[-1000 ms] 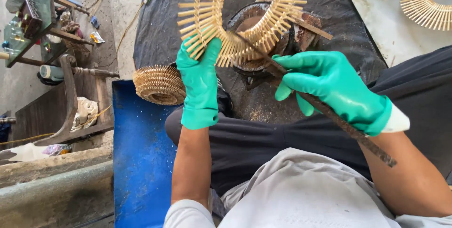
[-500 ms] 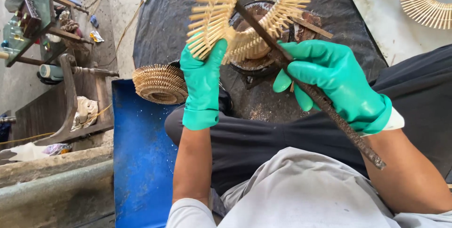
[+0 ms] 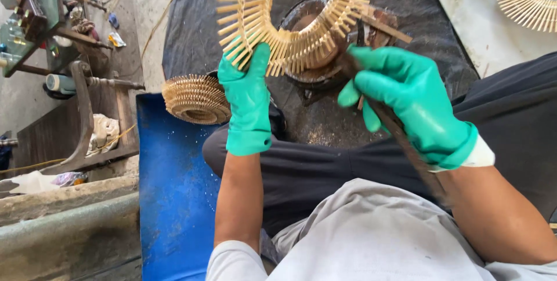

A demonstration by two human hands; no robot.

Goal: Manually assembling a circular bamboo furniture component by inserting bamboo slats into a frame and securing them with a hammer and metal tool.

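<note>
While your left hand pinches the lower rim of the bamboo-stick ring between its gloved thumb and fingers, your right hand is curled shut around a dark, flat tool. Your left fingers point up and away from you, closed on the ring's woven band where the short sticks fan outward. Your right fingers wrap the tool near its upper part, knuckles toward the ring.

The tool's long axis runs on a diagonal: its upper end points up and to the left, toward the ring's bottom edge, and its lower end trails down to the right along your forearm. Whether its tip touches the ring is hidden by your fingers.

The ring is held upright in front of you, its open middle facing the camera, its sticks radiating outward all round; its top is cut off by the frame. Behind it, a round dark pot sits on black sheeting.

Left of your left wrist, a stack of similar rings rests at the edge of a blue board. Another ring lies far right on a pale slab. Your lap, in dark cloth, is just below both hands.
</note>
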